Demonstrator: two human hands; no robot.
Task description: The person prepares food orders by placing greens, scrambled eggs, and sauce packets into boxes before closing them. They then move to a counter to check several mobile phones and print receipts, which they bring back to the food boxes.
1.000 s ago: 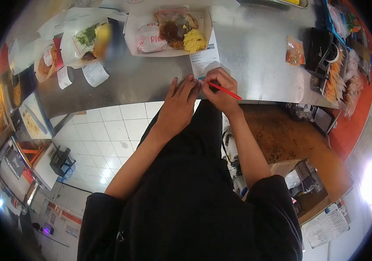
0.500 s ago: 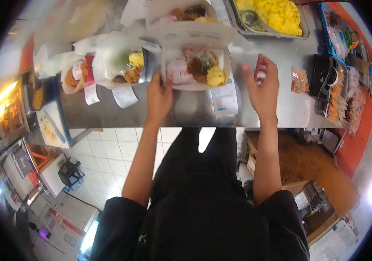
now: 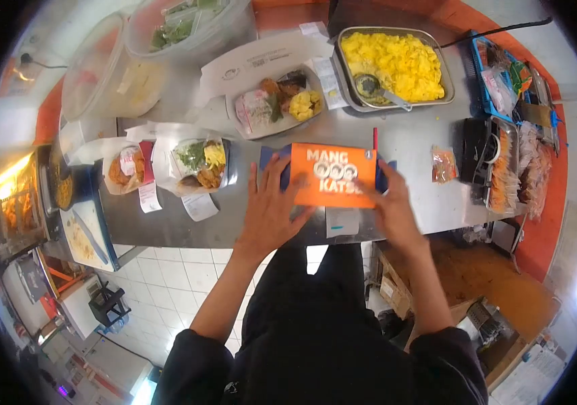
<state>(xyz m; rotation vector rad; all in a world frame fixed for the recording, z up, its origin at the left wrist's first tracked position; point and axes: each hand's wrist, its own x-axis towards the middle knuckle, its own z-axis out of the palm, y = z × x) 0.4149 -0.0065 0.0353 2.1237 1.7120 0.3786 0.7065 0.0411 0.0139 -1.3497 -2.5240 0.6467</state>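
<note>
An orange box (image 3: 333,174) with a printed lid lies closed in front of me on the steel counter. My left hand (image 3: 271,202) rests at its left edge, fingers spread, thumb along the near side. At its right edge is my right hand (image 3: 391,202), slightly blurred, its fingers apart against the lid corner. A thin red item (image 3: 375,138) stands up behind the box's right corner. From under the near side a paper receipt (image 3: 342,223) sticks out. Behind it sits an open box of food (image 3: 278,104) with rice and yellow egg.
Two open food boxes (image 3: 197,162) with receipts stand at the left. A metal tray of scrambled egg (image 3: 396,67) with a ladle is at the back. Packets and a blue basket (image 3: 487,81) are on the right; a knife (image 3: 89,233) lies on a board at far left.
The box in front of me was open with food showing; its orange lid is now down. My right hand has moved left onto the box and no longer holds the red item.
</note>
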